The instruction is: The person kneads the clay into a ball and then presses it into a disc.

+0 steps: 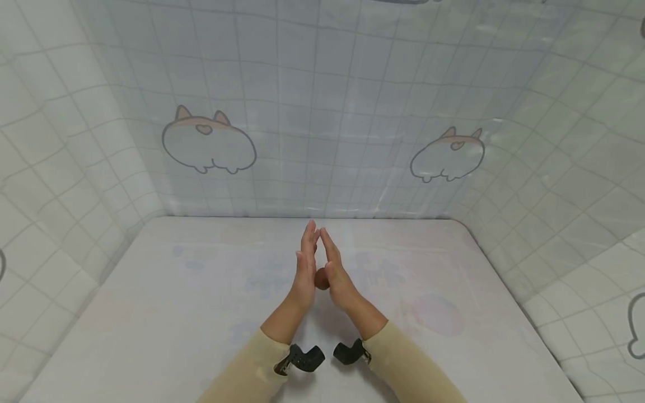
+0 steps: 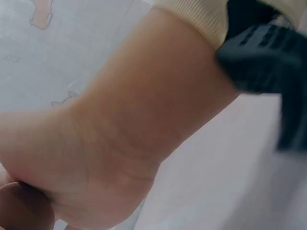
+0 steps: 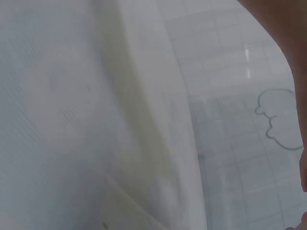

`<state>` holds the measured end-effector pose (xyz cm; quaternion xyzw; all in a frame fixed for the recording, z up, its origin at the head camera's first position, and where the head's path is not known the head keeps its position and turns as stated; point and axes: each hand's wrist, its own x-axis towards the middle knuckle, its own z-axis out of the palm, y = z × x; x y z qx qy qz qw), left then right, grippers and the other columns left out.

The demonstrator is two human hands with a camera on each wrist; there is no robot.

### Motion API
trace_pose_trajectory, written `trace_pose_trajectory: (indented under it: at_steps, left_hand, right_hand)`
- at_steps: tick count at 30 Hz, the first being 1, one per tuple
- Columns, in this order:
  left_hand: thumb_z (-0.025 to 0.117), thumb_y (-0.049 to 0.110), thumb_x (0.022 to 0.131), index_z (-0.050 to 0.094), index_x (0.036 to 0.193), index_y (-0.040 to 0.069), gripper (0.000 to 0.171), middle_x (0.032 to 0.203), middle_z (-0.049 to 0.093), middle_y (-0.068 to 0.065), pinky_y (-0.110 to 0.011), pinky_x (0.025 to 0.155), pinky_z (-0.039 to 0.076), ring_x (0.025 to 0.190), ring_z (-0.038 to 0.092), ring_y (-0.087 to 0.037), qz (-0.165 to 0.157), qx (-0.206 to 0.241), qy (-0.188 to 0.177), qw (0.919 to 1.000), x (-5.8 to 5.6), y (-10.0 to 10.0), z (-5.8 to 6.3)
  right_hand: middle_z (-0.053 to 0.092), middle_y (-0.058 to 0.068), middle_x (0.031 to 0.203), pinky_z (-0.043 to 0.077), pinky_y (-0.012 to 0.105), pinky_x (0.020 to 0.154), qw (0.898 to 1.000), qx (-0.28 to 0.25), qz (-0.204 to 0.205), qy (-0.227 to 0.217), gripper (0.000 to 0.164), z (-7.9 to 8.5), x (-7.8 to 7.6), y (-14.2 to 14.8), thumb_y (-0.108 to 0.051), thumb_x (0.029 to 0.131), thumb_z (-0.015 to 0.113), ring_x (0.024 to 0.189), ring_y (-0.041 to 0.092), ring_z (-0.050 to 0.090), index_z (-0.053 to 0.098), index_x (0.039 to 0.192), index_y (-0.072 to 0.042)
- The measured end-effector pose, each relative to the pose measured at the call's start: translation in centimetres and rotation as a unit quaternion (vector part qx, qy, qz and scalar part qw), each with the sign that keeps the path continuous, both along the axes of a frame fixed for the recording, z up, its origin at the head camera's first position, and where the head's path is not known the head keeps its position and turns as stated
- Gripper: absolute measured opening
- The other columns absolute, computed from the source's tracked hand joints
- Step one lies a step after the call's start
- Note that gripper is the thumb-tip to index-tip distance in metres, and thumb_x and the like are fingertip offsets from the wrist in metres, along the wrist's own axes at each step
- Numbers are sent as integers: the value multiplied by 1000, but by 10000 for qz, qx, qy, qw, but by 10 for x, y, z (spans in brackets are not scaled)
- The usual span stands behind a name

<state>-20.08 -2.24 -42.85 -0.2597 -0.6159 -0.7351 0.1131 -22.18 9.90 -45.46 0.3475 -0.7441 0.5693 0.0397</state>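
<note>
A small brown ball (image 1: pixel 321 279) is held between two facing palms in the head view. Its lower part shows between the heels of the hands. The left hand (image 1: pixel 305 280) stands on edge with its fingers straight and pointing away. Angled in from the other side, the right hand (image 1: pixel 341 284) has its fingers extended, their tips meeting near the left fingertips. In the left wrist view the rounded brown ball (image 2: pixel 25 208) sits against the palm at the bottom left corner. Only a sliver of the right hand (image 3: pixel 304 170) appears at the right edge of the right wrist view.
Under the hands lies a pale table top (image 1: pixel 166 291) with faint coloured prints. White sheeting with a grid and cartoon animals (image 1: pixel 322 140) rises behind it and at both sides. A black camera mount (image 1: pixel 307 358) sits at the left cuff, another (image 1: pixel 347 354) at the right.
</note>
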Motion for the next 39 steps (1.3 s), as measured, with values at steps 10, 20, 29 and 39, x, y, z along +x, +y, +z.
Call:
trace_pose_trajectory:
  at_steps: [10,20,29,39]
  left_hand:
    - [11,89,85,0,162,24,102,167,4,-8,-72,111,3,152,4,-32,424,-360,-458,9974,-14,-7,3]
    - [2,82,90,4,162,30,90,167,8,-8,-70,112,8,152,7,-32,43,-1182,-1146,9863,-16,-8,-13]
    - [0,70,98,0,162,30,76,166,1,-19,-73,109,15,148,19,-43,-290,-1480,-1598,9756,-6,-1,-21]
    - [2,68,100,3,163,22,78,167,3,-11,-70,112,14,151,11,-39,-681,-1109,-1071,9857,4,1,-19]
  right_hand:
    - [-3,12,168,8,44,121,9951,-497,516,676,90,6,15,-11,-71,99,6,153,29,-1,-6,160,-6]
    - [-4,21,165,3,65,115,9928,-707,302,920,91,16,22,-12,-70,100,6,153,29,-4,-5,159,-3]
    - [7,16,166,13,70,111,9902,-342,-506,1254,92,23,16,-8,-71,99,5,152,30,9,4,159,-2]
    - [6,10,167,15,70,111,9933,-223,-919,671,94,24,-2,-1,-80,94,10,152,27,7,3,162,-17]
